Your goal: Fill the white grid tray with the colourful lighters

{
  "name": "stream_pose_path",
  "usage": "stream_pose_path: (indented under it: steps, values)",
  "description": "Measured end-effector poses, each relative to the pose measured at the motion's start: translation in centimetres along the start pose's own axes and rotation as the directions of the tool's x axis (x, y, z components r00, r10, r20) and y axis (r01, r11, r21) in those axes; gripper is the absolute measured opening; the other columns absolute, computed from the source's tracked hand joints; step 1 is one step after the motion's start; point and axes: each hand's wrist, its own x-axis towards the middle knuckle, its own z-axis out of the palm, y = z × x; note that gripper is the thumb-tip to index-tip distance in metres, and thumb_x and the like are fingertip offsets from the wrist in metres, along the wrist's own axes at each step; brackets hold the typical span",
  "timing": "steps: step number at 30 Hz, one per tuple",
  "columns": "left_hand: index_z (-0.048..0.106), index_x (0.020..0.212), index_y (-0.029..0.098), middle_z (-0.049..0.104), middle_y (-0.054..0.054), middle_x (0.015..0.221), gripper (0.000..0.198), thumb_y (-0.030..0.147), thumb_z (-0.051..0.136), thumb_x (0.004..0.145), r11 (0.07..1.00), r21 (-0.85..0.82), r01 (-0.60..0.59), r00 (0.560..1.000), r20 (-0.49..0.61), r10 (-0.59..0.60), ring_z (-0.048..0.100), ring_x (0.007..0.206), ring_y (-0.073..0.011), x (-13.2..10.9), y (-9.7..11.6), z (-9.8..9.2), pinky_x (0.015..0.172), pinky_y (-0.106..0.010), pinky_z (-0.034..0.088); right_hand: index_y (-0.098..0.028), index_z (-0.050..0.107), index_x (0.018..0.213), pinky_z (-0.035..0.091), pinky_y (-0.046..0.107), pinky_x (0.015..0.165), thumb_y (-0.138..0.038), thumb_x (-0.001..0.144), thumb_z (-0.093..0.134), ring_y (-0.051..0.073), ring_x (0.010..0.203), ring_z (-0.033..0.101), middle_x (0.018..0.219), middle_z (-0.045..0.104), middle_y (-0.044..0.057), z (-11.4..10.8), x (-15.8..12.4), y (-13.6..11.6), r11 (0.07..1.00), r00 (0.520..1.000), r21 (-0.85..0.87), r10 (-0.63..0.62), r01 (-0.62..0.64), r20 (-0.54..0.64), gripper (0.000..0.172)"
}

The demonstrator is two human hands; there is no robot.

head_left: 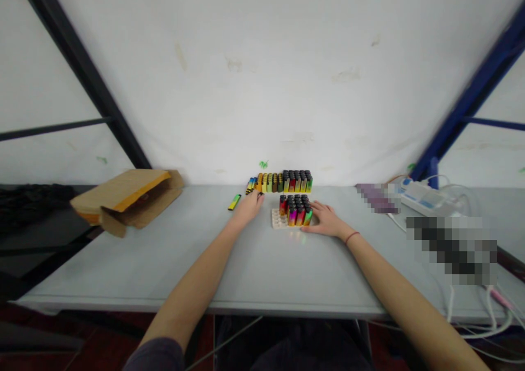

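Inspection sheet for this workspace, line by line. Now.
Surface: grey table top, lighters at its back edge.
Things: multicoloured lighters upright in rows, more in a white tray, one loose lighter lying flat.
Clutter: cardboard mailer at left; pixelated items at right, unreadable.
Hands: left hand at the row's end; right hand against the tray's lighters.
Cables: white cables off the right edge, by a power strip.
Surroundings: stained white wall, dark blue beam.

No legible text or labels anywhere

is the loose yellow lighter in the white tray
No, the yellow lighter lies flat on the table, left of the left hand, apart from the white tray.
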Motion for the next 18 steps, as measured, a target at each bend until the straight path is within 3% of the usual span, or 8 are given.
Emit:
stream_pose_path:
  steps: [2,4,7,12,18]
  values:
    - [0.053,0.092,0.022,0.067,-0.003,0.075,0.012,0.033,0.057,0.094,0.963,-0.255,0.083,0.996,-0.021,-0.092,0.066,0.063,-0.0180,-0.1,0.4,0.6,0.064,-0.026,0.047,-0.023,0.054,0.149,0.028,0.062,0.119,-0.081,0.077,0.063,0.044,0.147,0.036,0.158,0.046,0.016,0.0,0.0,0.0,1.000,1.000,0.001,0.000,0.000,-0.002,0.093]
    - [0.051,0.096,0.023,0.061,0.002,0.067,0.017,0.039,0.056,0.095,0.859,-0.477,0.185,0.977,-0.007,-0.215,0.059,0.049,-0.0144,-0.1,0.8,1.2,0.053,-0.023,0.043,-0.022,0.054,0.149,0.028,0.062,0.119,-0.081,0.077,0.063,0.045,0.147,0.036,0.158,0.046,0.016,0.0,0.0,0.0,1.000,1.000,0.003,-0.004,0.004,-0.008,0.093]
    - [0.048,0.097,0.024,0.052,0.008,0.058,0.019,0.043,0.052,0.095,0.697,-0.670,0.256,0.939,0.003,-0.343,0.050,0.039,-0.0108,-0.2,1.1,1.7,0.043,-0.020,0.036,-0.023,0.054,0.149,0.029,0.063,0.118,-0.081,0.077,0.062,0.045,0.146,0.036,0.158,0.046,0.016,0.0,0.0,0.0,1.000,1.000,0.001,-0.010,0.010,-0.009,0.093]
    - [0.049,0.080,0.022,0.041,0.008,0.046,0.039,0.054,0.035,0.097,0.572,-0.747,0.339,0.916,0.124,-0.382,0.031,0.030,-0.0078,0.0,1.5,1.7,0.035,-0.019,0.022,-0.022,0.054,0.149,0.028,0.063,0.119,-0.081,0.077,0.062,0.045,0.147,0.036,0.158,0.045,0.016,0.0,0.0,0.0,1.000,1.000,0.000,-0.008,0.008,-0.004,0.093]
    - [0.038,0.058,0.023,0.031,0.007,0.040,0.057,0.070,0.042,0.090,0.502,-0.783,0.367,0.920,0.229,-0.317,0.030,0.032,-0.0071,0.0,1.9,1.9,0.037,-0.020,0.024,-0.020,0.052,0.151,0.028,0.063,0.119,-0.080,0.078,0.062,0.045,0.147,0.035,0.159,0.044,0.017,0.0,0.0,0.0,1.000,1.000,-0.012,0.001,-0.001,0.004,0.095]
